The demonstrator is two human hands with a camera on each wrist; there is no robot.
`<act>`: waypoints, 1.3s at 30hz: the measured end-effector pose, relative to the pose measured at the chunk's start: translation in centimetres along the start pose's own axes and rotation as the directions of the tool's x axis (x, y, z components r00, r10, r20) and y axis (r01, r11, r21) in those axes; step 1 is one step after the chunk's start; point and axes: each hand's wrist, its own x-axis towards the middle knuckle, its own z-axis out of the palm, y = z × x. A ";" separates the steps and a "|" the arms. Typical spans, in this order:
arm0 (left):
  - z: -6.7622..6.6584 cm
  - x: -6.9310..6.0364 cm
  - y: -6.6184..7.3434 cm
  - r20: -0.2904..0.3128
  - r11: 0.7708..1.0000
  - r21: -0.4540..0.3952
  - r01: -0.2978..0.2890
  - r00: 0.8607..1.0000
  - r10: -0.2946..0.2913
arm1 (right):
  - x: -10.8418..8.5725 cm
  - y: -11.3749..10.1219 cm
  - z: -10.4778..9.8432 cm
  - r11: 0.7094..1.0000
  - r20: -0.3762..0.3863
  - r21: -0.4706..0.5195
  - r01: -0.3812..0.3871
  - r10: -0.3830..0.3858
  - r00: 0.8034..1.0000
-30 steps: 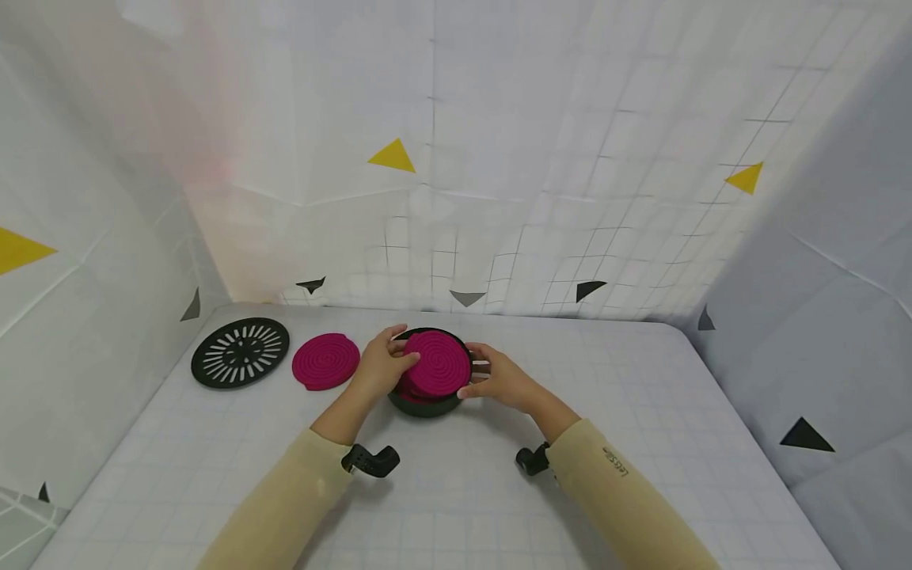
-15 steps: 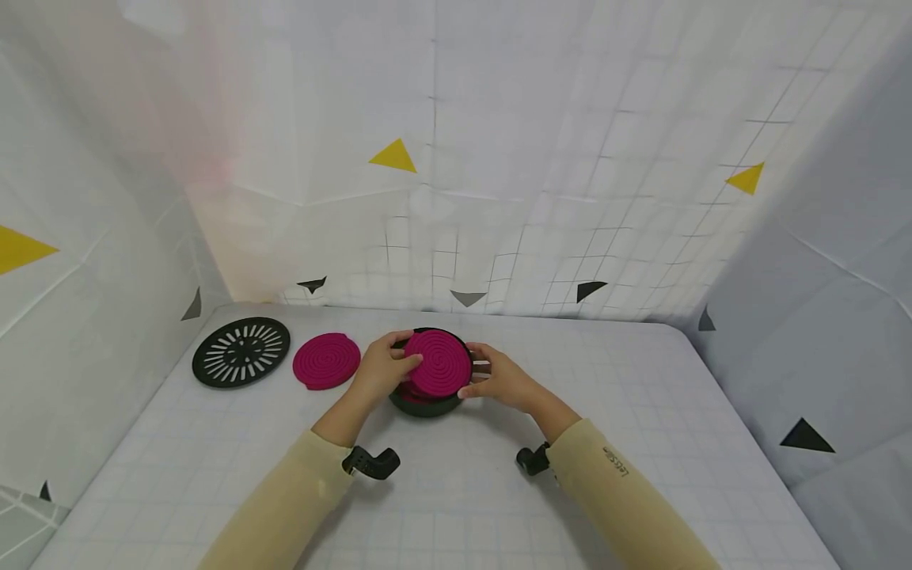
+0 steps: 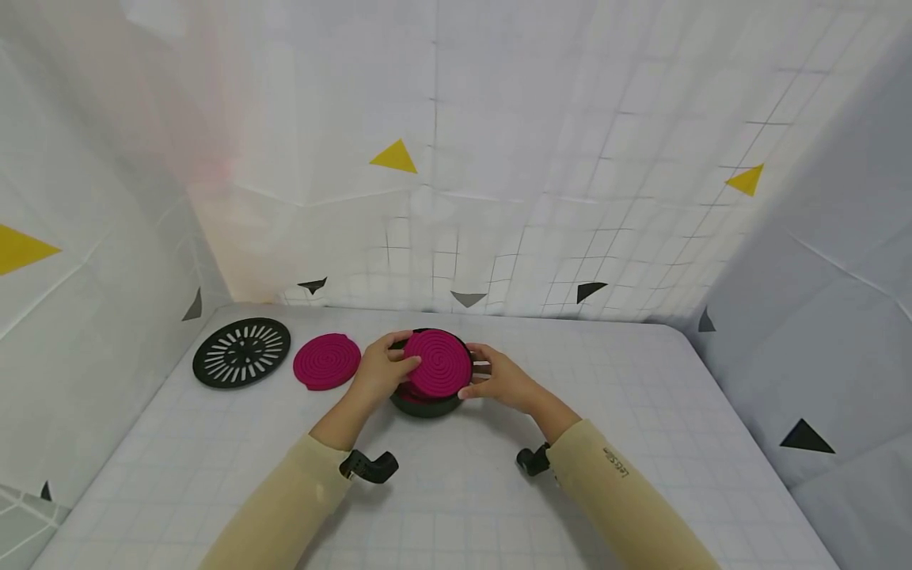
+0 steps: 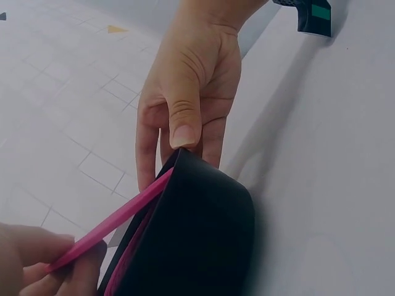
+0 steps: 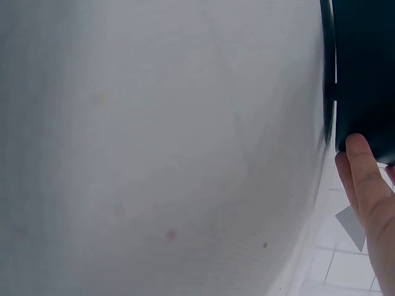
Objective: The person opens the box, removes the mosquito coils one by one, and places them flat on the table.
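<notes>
A pink spiral-patterned disc [image 3: 440, 364] lies tilted in the mouth of a round dark container [image 3: 425, 408]; more pink shows beneath it. The left hand [image 3: 378, 370] pinches the disc's left edge between thumb and fingers. In the left wrist view the raised edge of the pink disc [image 4: 117, 217] is between the fingertips of the left hand [image 4: 49, 265], its far edge inside the dark container [image 4: 210, 228]. The right hand [image 3: 503, 381] grips the container's right side, thumb at the rim. In the right wrist view the fingers [image 5: 365, 169] touch the dark wall.
Left of the container a second pink disc [image 3: 326, 362] lies flat on the white table [image 3: 456, 491]. Farther left is a black slotted round plate [image 3: 241, 353]. White sheeting [image 3: 499, 119] with yellow and dark triangles stands behind and at both sides.
The left hand's fingers have shifted slightly on the disc's edge, and the disc has hardly moved. The right hand has stayed where it was.
</notes>
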 end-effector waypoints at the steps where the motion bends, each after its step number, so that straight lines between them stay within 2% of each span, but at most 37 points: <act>1: 0.0 0.0 0.0 -0.002 1.000 -0.002 -0.001 1.000 0.001 | 0.0 0.0 0.0 1.000 0.001 0.004 -0.003 0.003 1.000; 13: -1.2 -0.2 -0.1 -0.083 0.994 -0.104 0.028 0.996 -0.037 | 0.0 -0.1 0.0 1.000 0.006 0.009 0.002 -0.002 1.000; 21: -2.2 -1.1 -0.3 -0.093 0.985 -0.171 0.031 0.995 -0.047 | -0.1 -0.1 0.0 1.000 -0.004 -0.015 -0.012 0.012 1.000; 28: -3.5 -2.0 -1.0 -0.087 0.956 -0.290 0.035 0.994 -0.062 | -0.1 0.1 0.0 1.000 -0.006 -0.020 -0.002 0.002 1.000; 39: -6.3 -3.6 -1.3 -0.077 0.952 -0.301 0.057 0.993 -0.084 | -0.2 0.0 0.1 1.000 -0.010 -0.021 -0.007 0.006 1.000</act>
